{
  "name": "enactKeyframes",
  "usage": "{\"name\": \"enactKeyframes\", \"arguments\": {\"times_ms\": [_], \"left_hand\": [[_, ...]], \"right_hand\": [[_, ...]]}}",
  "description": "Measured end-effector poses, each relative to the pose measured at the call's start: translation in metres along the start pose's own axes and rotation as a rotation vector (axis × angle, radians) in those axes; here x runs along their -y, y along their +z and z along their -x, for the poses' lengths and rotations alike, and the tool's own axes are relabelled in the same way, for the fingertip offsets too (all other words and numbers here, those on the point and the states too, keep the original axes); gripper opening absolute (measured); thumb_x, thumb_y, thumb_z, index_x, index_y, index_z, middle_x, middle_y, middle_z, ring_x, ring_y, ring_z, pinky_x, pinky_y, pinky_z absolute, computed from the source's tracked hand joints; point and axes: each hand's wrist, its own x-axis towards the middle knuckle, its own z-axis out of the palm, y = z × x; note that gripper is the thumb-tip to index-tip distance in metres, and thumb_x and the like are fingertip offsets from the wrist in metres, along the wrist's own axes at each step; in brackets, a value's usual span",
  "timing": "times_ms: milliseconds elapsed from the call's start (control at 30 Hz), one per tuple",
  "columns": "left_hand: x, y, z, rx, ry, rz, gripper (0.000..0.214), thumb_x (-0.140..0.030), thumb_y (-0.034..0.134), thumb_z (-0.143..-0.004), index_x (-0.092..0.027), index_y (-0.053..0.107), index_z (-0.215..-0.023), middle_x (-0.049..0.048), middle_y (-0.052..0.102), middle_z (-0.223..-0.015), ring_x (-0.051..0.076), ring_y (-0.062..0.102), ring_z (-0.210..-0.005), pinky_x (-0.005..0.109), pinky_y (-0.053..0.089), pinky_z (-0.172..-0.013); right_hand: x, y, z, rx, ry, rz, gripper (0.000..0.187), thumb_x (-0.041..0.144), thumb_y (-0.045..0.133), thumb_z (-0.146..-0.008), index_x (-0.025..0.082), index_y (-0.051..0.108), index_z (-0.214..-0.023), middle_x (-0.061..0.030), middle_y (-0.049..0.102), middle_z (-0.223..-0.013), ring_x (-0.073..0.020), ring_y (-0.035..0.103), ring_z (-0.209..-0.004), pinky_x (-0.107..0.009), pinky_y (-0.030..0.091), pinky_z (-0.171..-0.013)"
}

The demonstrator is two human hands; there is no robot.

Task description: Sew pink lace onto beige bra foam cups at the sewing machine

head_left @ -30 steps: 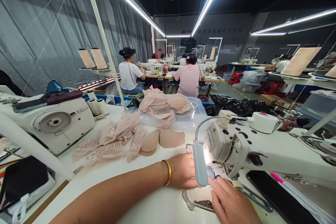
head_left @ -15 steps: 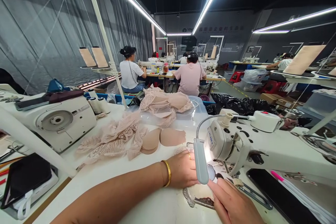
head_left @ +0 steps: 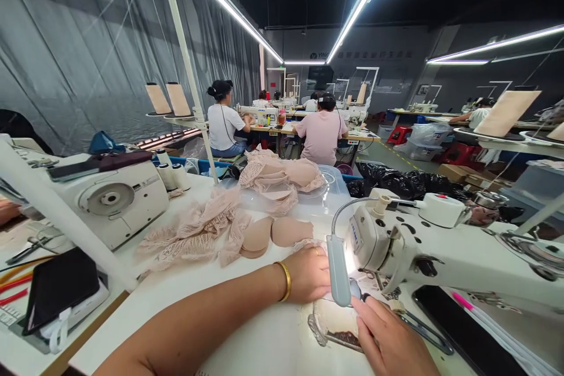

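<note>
My left hand [head_left: 308,273] lies flat, palm down, by the needle area of a white JUKI sewing machine [head_left: 372,241]. Pale pink lace [head_left: 309,244] shows at its far edge. A grey gooseneck lamp [head_left: 338,273] covers its fingertips. My right hand [head_left: 390,329] rests on the machine's bed, its index finger stretched toward the lamp's lower end and its thumb a little apart; I make out nothing between them. Beige bra cups [head_left: 258,236] lie beyond my left hand, next to a heap of lace pieces [head_left: 194,229].
Lace bra pieces [head_left: 282,173] pile on a clear plastic bin [head_left: 324,205] behind the table. A black phone [head_left: 462,323] and a pink-tipped pen [head_left: 462,301] lie at the right. Another machine [head_left: 117,200] and a thread stand [head_left: 187,59] are at left. Co-workers [head_left: 321,135] sit ahead.
The view has shifted slightly, so the scene sits a little further right and lower. Both hands keep nearly the same place at the machine, with the right fingers slightly changed.
</note>
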Motion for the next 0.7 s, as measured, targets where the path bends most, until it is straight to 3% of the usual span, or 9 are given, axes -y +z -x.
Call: {"name": "enactKeyframes", "arguments": {"times_ms": [133, 200, 267, 367, 467, 533, 600, 633, 700], "left_hand": [[0.002, 0.003, 0.0, 0.019, -0.027, -0.022, 0.004, -0.017, 0.065, -0.088, -0.019, 0.062, -0.089, 0.007, 0.069, -0.094, 0.024, 0.065, -0.089, 0.039, 0.052, -0.081], [0.004, 0.0, 0.007, 0.008, -0.05, -0.02, 0.016, -0.006, 0.065, -0.08, -0.017, 0.06, -0.09, 0.0073, 0.069, -0.09, 0.023, 0.066, -0.085, 0.036, 0.053, -0.079], [0.0, -0.008, 0.02, -0.015, -0.07, -0.001, 0.022, -0.002, 0.062, -0.081, -0.017, 0.06, -0.097, 0.0075, 0.071, -0.094, 0.021, 0.068, -0.086, 0.033, 0.055, -0.079], [-0.028, -0.022, 0.05, -0.127, -0.05, 0.169, 0.024, -0.007, 0.054, -0.095, -0.019, 0.06, -0.114, 0.0076, 0.075, -0.111, 0.017, 0.071, -0.103, 0.03, 0.055, -0.094], [-0.08, -0.026, 0.083, -0.237, -0.156, 0.683, 0.024, -0.034, 0.065, -0.098, -0.022, 0.067, -0.118, 0.0115, 0.074, -0.125, 0.025, 0.067, -0.121, 0.042, 0.048, -0.112], [-0.117, -0.023, 0.099, -0.104, -0.411, 1.204, 0.047, -0.06, 0.081, -0.082, -0.022, 0.072, -0.109, 0.0088, 0.077, -0.105, 0.024, 0.073, -0.098, 0.036, 0.058, -0.091], [-0.144, -0.022, 0.107, -0.08, -0.606, 1.445, 0.06, -0.075, 0.066, -0.088, -0.02, 0.072, -0.109, 0.0085, 0.076, -0.096, 0.021, 0.074, -0.083, 0.035, 0.06, -0.079], [-0.152, -0.023, 0.108, -0.16, -0.751, 1.648, 0.062, -0.077, 0.068, -0.085, -0.019, 0.072, -0.107, 0.01, 0.076, -0.097, 0.021, 0.074, -0.084, 0.036, 0.06, -0.082], [-0.158, -0.03, 0.104, -0.52, -0.938, 1.928, 0.063, -0.072, 0.079, -0.079, -0.016, 0.072, -0.107, 0.0148, 0.075, -0.106, 0.025, 0.075, -0.098, 0.04, 0.057, -0.096]], "right_hand": [[-0.002, -0.002, 0.001, -0.06, 0.006, -0.097, 0.027, 0.016, 0.042, -0.102, 0.023, 0.064, -0.116, 0.0013, 0.068, -0.078, -0.0154, 0.071, -0.058, -0.025, 0.052, -0.049], [0.002, -0.001, 0.006, -0.071, 0.046, -0.208, 0.024, 0.021, 0.046, -0.103, 0.025, 0.068, -0.114, 0.0, 0.071, -0.082, -0.0164, 0.072, -0.064, -0.025, 0.054, -0.055], [0.014, 0.001, 0.009, -0.025, 0.213, -0.411, 0.021, 0.032, 0.049, -0.105, 0.028, 0.069, -0.113, -0.0003, 0.072, -0.084, -0.0175, 0.071, -0.068, -0.027, 0.055, -0.062], [0.044, 0.004, 0.001, 0.075, 0.665, -0.886, 0.037, 0.056, 0.05, -0.104, 0.027, 0.059, -0.124, 0.0, 0.071, -0.083, -0.0192, 0.068, -0.069, -0.029, 0.049, -0.059], [0.075, 0.005, -0.017, 0.062, 0.915, -1.252, 0.063, 0.069, 0.062, -0.093, 0.023, 0.047, -0.134, 0.0039, 0.065, -0.073, -0.0172, 0.06, -0.058, -0.027, 0.041, -0.053], [0.092, 0.005, -0.024, 0.025, 0.944, -1.322, 0.069, 0.069, 0.07, -0.088, 0.023, 0.047, -0.134, 0.0066, 0.062, -0.068, -0.0152, 0.055, -0.052, -0.027, 0.041, -0.052], [0.109, 0.005, -0.02, -0.015, 0.945, -1.315, 0.07, 0.069, 0.071, -0.088, 0.025, 0.048, -0.137, 0.0061, 0.062, -0.07, -0.0153, 0.055, -0.051, -0.027, 0.043, -0.05], [0.117, 0.006, -0.014, -0.029, 0.939, -1.303, 0.069, 0.069, 0.071, -0.089, 0.026, 0.049, -0.138, 0.0055, 0.063, -0.071, -0.0157, 0.056, -0.052, -0.027, 0.044, -0.049], [0.133, 0.009, 0.004, -0.018, 0.899, -1.252, 0.06, 0.067, 0.068, -0.092, 0.029, 0.054, -0.136, 0.0041, 0.065, -0.071, -0.0169, 0.06, -0.053, -0.027, 0.049, -0.05]]}}
